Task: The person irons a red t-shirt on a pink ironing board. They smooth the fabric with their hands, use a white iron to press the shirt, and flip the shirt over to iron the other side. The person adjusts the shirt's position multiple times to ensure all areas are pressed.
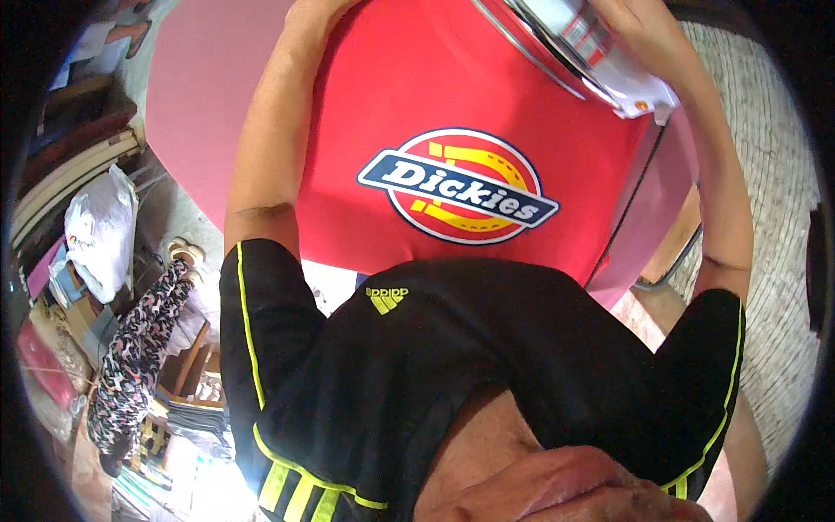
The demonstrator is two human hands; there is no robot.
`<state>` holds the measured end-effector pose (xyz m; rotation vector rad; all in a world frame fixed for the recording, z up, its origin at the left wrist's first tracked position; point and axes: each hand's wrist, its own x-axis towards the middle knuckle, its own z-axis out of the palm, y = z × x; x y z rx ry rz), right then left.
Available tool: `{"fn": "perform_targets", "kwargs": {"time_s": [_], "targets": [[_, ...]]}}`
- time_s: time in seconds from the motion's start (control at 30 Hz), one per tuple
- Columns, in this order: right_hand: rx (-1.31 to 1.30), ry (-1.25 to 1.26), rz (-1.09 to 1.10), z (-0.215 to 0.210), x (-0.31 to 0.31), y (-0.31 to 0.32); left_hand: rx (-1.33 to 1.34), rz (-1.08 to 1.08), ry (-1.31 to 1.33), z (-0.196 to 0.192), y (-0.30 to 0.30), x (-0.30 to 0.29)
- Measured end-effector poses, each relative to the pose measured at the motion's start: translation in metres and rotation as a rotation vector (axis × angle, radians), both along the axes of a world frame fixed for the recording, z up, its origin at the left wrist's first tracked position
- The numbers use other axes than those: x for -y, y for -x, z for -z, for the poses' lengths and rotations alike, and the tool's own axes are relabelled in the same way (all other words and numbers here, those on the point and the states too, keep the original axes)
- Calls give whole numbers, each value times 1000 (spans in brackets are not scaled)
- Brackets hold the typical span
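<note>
Head view: red cloth (435, 100) with oval emblem (457, 187) lies over pink table (196, 113). Right hand (628, 17), cut by upper edge, at white-and-silver appliance (578, 35) over cloth's far right; grip hidden, cannot tell. Left hand (320, 8) mostly out of frame beside cloth's far left; grip likewise cannot be told. White plastic bag (104, 230) apart, left.

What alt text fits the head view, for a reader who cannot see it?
A red garment printed with an oval emblem lies on a pink surface, with a clothes iron at its far right. The wearer's right hand, by the iron, and left hand are mostly cut off by the top edge; at left is another person in patterned clothes.
</note>
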<state>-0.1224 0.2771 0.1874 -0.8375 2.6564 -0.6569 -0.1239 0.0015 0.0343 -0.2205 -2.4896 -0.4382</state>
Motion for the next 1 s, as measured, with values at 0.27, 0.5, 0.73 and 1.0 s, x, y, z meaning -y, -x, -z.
{"fn": "perform_targets", "kwargs": {"time_s": [0.27, 0.5, 0.73, 1.0], "targets": [[-136, -113, -136, 5, -41, -15, 226, 0, 42, -16, -20, 8], [-59, -55, -34, 29, -106, -84, 243, -63, 150, -6, -152, -33], [-141, -137, -226, 16, -30, -77, 266, -232, 190, 5, -164, -7], [-159, -79, -384, 13, 22, -70, 205, -236, 134, 19, -160, 0]]}}
